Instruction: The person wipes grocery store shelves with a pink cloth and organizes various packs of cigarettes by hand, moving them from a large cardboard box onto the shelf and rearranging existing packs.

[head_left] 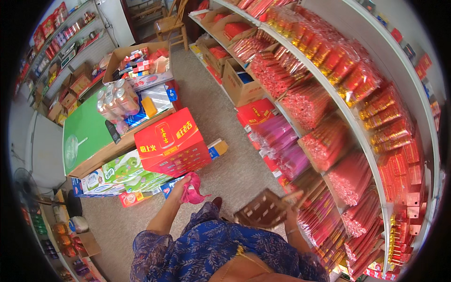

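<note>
Crumpled pink cloth (193, 188) is gripped in my left hand (179, 187), in front of a stack of packaged cartons. My right hand (291, 218) grips a pale bar of a brown, slatted, blurred object (262, 208), perhaps a small bamboo chair or stool. It is held tilted at my right side, close to the shelf of red bundled sticks (320, 148). Beyond my left hand stands a large red drink carton (172, 141), beside a green-topped table (82, 123).
Shrink-wrapped cans (118, 98) and an open cardboard box of small packs (141, 65) sit on the table. A fan (28, 190) is at far left. Speckled floor (211, 116) runs between table and shelves towards a bamboo chair (172, 30). Purple bundles (278, 141) line the lower shelf.
</note>
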The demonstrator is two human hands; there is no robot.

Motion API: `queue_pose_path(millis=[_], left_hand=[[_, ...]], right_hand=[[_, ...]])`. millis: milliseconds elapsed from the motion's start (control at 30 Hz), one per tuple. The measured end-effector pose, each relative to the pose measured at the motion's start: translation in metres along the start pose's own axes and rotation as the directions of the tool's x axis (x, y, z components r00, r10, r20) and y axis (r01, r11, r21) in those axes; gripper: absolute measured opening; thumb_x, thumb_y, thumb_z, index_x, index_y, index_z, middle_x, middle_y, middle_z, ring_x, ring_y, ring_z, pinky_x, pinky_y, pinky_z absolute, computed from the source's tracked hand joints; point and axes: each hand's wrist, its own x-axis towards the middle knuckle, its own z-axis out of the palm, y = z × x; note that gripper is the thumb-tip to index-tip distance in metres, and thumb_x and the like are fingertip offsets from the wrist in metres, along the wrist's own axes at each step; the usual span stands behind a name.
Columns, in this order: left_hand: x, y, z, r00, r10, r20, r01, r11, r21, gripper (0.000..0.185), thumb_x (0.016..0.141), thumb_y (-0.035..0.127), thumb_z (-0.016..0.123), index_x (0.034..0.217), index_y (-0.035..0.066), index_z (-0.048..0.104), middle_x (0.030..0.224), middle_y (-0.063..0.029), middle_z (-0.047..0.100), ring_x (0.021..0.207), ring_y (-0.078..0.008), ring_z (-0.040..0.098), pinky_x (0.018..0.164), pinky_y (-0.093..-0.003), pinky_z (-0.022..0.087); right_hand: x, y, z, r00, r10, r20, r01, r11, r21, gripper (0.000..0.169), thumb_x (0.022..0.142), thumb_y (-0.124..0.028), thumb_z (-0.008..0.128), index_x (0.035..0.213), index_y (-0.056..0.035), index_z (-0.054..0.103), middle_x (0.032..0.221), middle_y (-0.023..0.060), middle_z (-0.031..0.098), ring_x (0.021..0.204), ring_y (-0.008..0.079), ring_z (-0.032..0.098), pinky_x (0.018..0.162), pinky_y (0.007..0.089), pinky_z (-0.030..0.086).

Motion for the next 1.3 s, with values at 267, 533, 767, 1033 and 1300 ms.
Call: queue_pose_path(millis=[267,533,767,1033,1300], left_hand=[[-0.013,0.033,-0.035,0.987,0.03,-0.161,-0.045,0.995,-0.093,0.038,0.086,0.028,0.059,0.117,0.008,0.052,0.104,-0.008,0.062,0.091,-0.0234,0.062,0.075,-0.0373,0.054],[0.02,0.038,-0.004,0.919,0.079,-0.387,-0.173,0.961,-0.215,0.042,0.086,0.03,0.059,0.117,0.003,0.052,0.108,-0.012,0.061,0.094,-0.0262,0.061,0.082,-0.0403,0.052],[0.103,0.063,0.052,0.975,0.001,-0.224,-0.047,0.978,-0.202,0.04,0.086,0.026,0.059,0.117,0.002,0.053,0.106,-0.0096,0.061,0.096,-0.0224,0.06,0.084,-0.0348,0.05],[0.16,0.115,0.04,0.99,-0.139,0.002,0.139,0.984,-0.109,0.037,0.086,0.023,0.059,0.115,0.0,0.054,0.103,-0.0106,0.062,0.09,-0.0225,0.062,0.08,-0.0351,0.052],[0.149,0.156,0.073,0.979,-0.197,0.049,0.201,0.974,-0.099,0.039,0.086,0.024,0.06,0.116,0.0,0.053,0.105,-0.0115,0.063,0.092,-0.0227,0.063,0.081,-0.0361,0.053]], right_hand=[[0.116,-0.039,0.277,0.997,0.07,-0.014,-0.069,0.996,0.059,0.014,0.08,-0.011,0.06,0.087,-0.0124,0.048,0.057,0.0017,0.042,0.039,0.0162,0.043,0.037,0.0282,0.041],[0.16,-0.084,0.377,0.969,0.19,0.159,-0.176,0.98,-0.094,0.015,0.083,-0.02,0.061,0.084,-0.0082,0.051,0.057,0.0039,0.049,0.041,0.0158,0.048,0.035,0.0293,0.04],[0.133,-0.117,0.359,0.967,0.235,0.096,-0.243,0.965,0.094,0.012,0.079,-0.009,0.056,0.073,-0.0042,0.047,0.054,0.0061,0.047,0.041,0.0182,0.048,0.038,0.0331,0.044],[0.065,-0.138,0.355,0.992,0.129,-0.015,-0.128,0.991,0.037,0.005,0.074,-0.001,0.052,0.077,-0.0027,0.048,0.053,0.0059,0.045,0.038,0.0189,0.047,0.037,0.0329,0.045],[-0.003,-0.244,0.358,0.992,0.122,-0.031,-0.12,0.99,0.067,0.007,0.075,-0.001,0.05,0.082,-0.0014,0.051,0.055,0.0065,0.047,0.044,0.0169,0.048,0.042,0.03,0.043]])
